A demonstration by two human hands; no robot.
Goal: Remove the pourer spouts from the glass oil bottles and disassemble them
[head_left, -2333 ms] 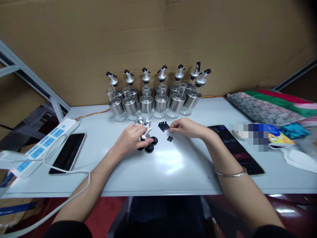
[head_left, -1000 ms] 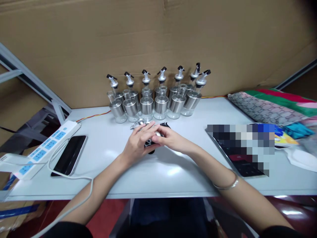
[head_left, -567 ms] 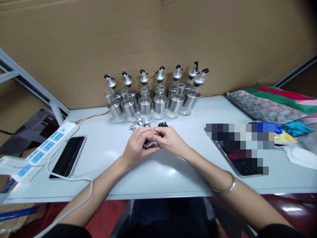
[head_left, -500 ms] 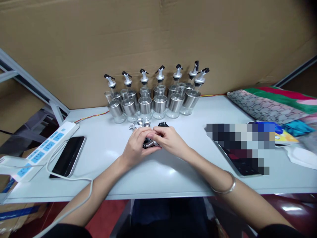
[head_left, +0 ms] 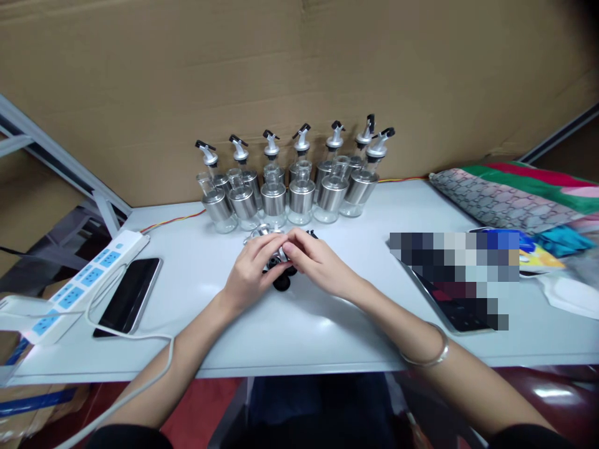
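My left hand [head_left: 250, 269] and my right hand [head_left: 318, 264] meet over the middle of the white table [head_left: 299, 324]. Both pinch a small silver pourer spout [head_left: 277, 259] between their fingertips. Under the hands lie black round caps [head_left: 281, 284], and more silver spouts [head_left: 258, 232] lie just behind the left hand. A small bunch of black stoppers [head_left: 311, 234] peeks out behind my right hand. Behind all this stand two rows of glass bottles with steel sleeves [head_left: 287, 193], the back row fitted with spouts.
A black phone [head_left: 128, 293] and a white power strip with blue sockets [head_left: 77, 274] lie at the left. A dark tablet [head_left: 461, 305] lies at the right, partly blurred, with patterned cloth bags [head_left: 505, 196] behind it. A cardboard wall [head_left: 299, 75] backs the table.
My right hand moved left from the small black parts to join my left hand on the silver spout. Both hands then stayed together, shifting slightly.
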